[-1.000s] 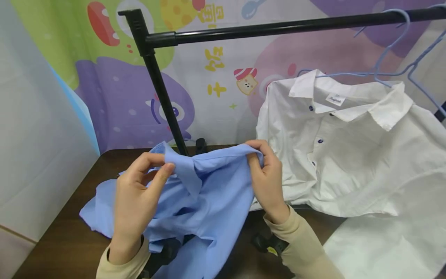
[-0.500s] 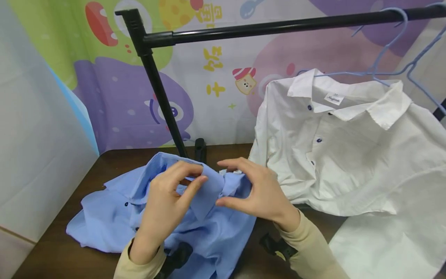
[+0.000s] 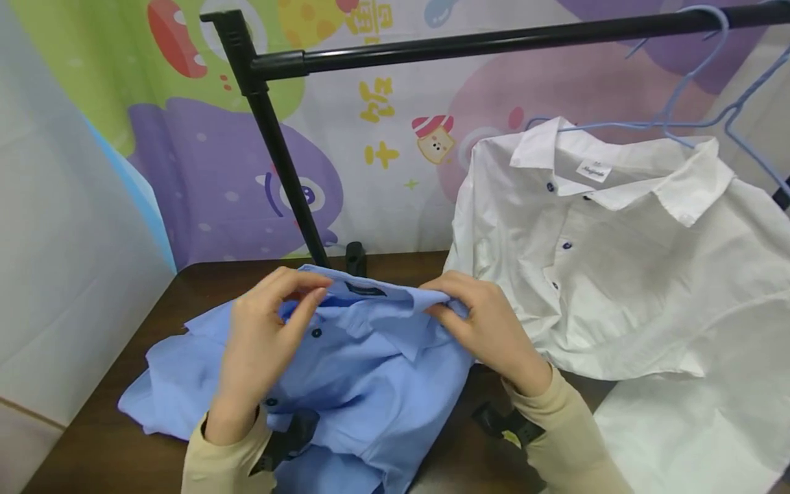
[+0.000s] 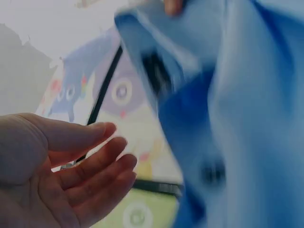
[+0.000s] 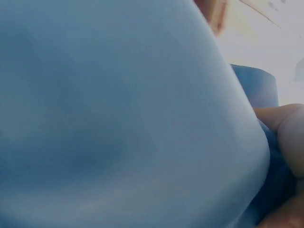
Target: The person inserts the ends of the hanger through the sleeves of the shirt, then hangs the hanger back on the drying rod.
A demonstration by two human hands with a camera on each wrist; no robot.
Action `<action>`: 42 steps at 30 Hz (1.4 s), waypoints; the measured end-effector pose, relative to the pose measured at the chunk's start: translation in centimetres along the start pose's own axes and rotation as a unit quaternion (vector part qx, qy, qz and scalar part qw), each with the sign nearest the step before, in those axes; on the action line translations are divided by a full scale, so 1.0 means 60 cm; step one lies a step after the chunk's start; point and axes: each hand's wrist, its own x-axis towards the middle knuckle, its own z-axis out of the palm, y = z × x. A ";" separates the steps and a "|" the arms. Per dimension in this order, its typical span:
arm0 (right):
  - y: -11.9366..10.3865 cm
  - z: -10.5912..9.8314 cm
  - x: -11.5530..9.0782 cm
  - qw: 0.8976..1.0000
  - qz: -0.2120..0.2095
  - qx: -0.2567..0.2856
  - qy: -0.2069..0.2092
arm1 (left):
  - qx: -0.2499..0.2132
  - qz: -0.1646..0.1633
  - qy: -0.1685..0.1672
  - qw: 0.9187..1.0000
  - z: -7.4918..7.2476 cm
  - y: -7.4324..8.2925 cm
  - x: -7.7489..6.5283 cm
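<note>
A light-blue shirt (image 3: 370,384) with dark buttons lies bunched on the brown table, its collar (image 3: 401,295) lifted so that a dark label (image 3: 365,290) shows inside. My right hand (image 3: 484,322) pinches the right part of this collar between thumb and fingers. At the collar's left end is my left hand (image 3: 265,343), thumb and forefinger close together. The left wrist view shows that hand (image 4: 80,166) apart from the cloth, fingers loosely bent around nothing. Blue cloth (image 5: 133,114) fills most of the right wrist view and hides much of the right hand (image 5: 289,137).
A white shirt (image 3: 617,274) is on a blue hanger (image 3: 666,123) at the right. Behind the blue shirt stands a black rack, its bar (image 3: 463,46) running across the top. A printed curtain (image 3: 395,206) hangs at the back of the table (image 3: 86,439).
Both hands have shifted along the collar. The right hand has gone from gripping the cloth, through spread fingers, to pinching the collar. The collar has turned and its inner label now shows.
</note>
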 end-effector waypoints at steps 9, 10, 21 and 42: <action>0.007 -0.036 0.000 0.996 0.001 0.004 0.092 | 0.042 -0.121 -0.093 0.987 -0.043 -0.070 0.000; 0.007 -0.038 0.000 0.995 -0.002 0.002 0.100 | 0.042 -0.134 -0.122 0.983 -0.045 -0.078 0.000; -0.001 -0.059 -0.002 0.986 -0.032 0.043 0.159 | 0.000 -0.116 -0.327 0.938 -0.004 -0.120 0.000; 0.004 -0.084 -0.007 0.958 0.020 0.121 0.258 | -0.038 -0.055 -0.401 0.914 0.047 -0.066 0.000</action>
